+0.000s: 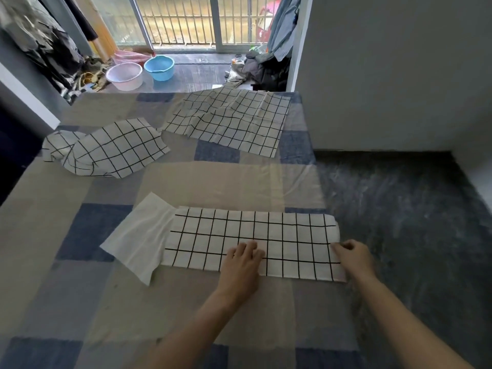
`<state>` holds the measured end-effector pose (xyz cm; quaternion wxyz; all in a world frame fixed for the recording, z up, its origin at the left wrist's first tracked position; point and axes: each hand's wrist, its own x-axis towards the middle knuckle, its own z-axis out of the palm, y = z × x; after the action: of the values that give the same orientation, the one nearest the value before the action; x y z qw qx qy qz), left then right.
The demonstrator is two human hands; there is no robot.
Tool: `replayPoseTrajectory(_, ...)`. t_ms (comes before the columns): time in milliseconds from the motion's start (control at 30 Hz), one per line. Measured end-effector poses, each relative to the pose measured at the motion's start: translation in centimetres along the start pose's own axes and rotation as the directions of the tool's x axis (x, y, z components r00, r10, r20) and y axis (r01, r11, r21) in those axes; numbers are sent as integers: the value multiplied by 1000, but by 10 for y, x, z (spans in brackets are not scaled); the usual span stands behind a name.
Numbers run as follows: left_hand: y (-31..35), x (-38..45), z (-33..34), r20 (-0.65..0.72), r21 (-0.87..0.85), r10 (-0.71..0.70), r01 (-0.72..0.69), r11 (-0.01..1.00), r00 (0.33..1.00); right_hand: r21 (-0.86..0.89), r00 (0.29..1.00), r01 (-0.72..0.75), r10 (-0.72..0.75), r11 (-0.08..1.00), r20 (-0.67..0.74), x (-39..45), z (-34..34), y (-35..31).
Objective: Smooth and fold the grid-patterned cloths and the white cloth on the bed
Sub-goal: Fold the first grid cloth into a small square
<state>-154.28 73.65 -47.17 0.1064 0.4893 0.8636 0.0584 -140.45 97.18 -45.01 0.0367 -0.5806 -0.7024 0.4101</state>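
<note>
The folded grid-patterned cloth (253, 242) is lying as a long strip near the front of the bed (80, 302), overlapping the right part of the white cloth (138, 238), which is sticking out to its left. The left hand (243, 262) is pressing flat, fingers spread and released, on the strip's near middle. The right hand (351, 255) is curling its fingertips at the strip's right end; whether it is pinching the edge or only pressing cannot be told.

The fabric is looking thin, light and limp, so it is likely sliding and wrinkling easily. Corners and short edges seem the best places to take hold, with a flat palm anchoring the middle.

Two more grid cloths are waiting farther back: a rumpled one (106, 150) at the left and a spread, creased one (229, 121) at the far right.

The strip's right end is sitting just beside the bed's right edge, above the dark floor (399, 222), so a careless pull could be dragging it off. Open bedsheet is lying between the strip and the far cloths, and also at the left, giving room for folding. A wall (399, 75) is closing the right side.
</note>
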Motion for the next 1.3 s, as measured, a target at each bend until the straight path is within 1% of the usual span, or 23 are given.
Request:
replayPoseTrajectory(100, 0, -5, -5, 35, -12, -32, 33, 999, 999, 47, 1000, 25, -25, 999, 1, 0, -1, -7)
replayPoseTrajectory(167, -6, -7, -8, 47, -19, -12, 12, 1000, 999, 68, 999, 33, -35, 997, 38, -1, -2, -12)
replayPoseTrajectory(233, -16, -9, -9, 96, -74, 25, -18, 997, 995, 62, 995, 62, -66, 996, 78, -6, -3, -20)
replayPoseTrajectory(300, -27, -11, -11, 151, -147, 66, -44, 988, 986, -23, 985, 158, -157, 987, 71, -13, -6, -30)
replayPoseTrajectory(367, -34, -11, -19, 156, -262, 88, -45, 964, 984, -136, 959, 285, -281, 949, 50, -24, -8, -45)
replayPoseTrajectory(400, -36, -9, -24, 127, -321, 84, -39, 946, 988, -174, 942, 336, -333, 926, 46, -29, -9, -53)
replayPoseTrajectory(467, -41, 1, -39, 44, -403, 29, -9, 915, 999, -205, 904, 426, -424, 881, 55, -37, -12, -70)
replayPoseTrajectory(567, -46, 28, -78, 6, -512, -109, 97, 854, 994, -228, 811, 583, -571, 780, 124, -53, -25, -104)
replayPoseTrajectory(600, -47, 38, -92, 0, -525, -142, 121, 842, 990, -255, 760, 649, -628, 717, 168, -60, -33, -117)
replayPoseTrajectory(667, -49, 57, -122, 4, -526, -178, 154, 836, 984, -320, 633, 771, -720, 551, 285, -74, -53, -144)
replayPoseTrajectory(733, -50, 75, -149, 20, -494, -158, 147, 857, 987, -312, 525, 847, -764, 430, 375, -87, -74, -170)
replayPoseTrajectory(767, -52, 82, -161, 32, -469, -136, 135, 873, 990, -300, 483, 871, -785, 388, 388, -94, -83, -181)
replayPoseTrajectory(800, -52, 88, -172, 54, -449, -110, 123, 885, 992, -301, 457, 883, -804, 360, 381, -99, -92, -192)
replayPoseTrajectory(900, -51, 100, -202, 90, -420, -95, 124, 899, 991, -330, 424, 885, -863, 329, 275, -103, -115, -219)
replayPoseTrajectory(967, -50, 105, -219, 47, -429, -83, 95, 898, 995, -382, 420, 865, -885, 324, 201, -102, -128, -233)
replayPoseTrajectory(1033, -51, 107, -232, -16, -479, -44, 31, 877, 999, -426, 417, 846, -897, 322, 148, -100, -139, -241)
replayPoseTrajectory(1100, -55, 108, -242, -139, -506, -23, -51, 861, 990, -448, 409, 834, -906, 323, 108, -101, -150, -249)
replayPoseTrajectory(1133, -55, 108, -247, -226, -493, -26, -91, 865, 974, -451, 402, 831, -912, 325, 83, -103, -155, -253)
replayPoseTrajectory(1200, -54, 106, -257, -394, -462, -38, -162, 872, 918, -430, 384, 838, -923, 336, 27, -108, -164, -261)
replayPoseTrajectory(1267, -52, 104, -270, -507, -455, -47, -220, 863, 861, -354, 366, 867, -930, 351, -27, -115, -169, -265)
replayPoseTrajectory(1300, -51, 102, -276, -557, -436, -40, -252, 864, 829, -323, 347, 882, -937, 344, -51, -118, -170, -265)
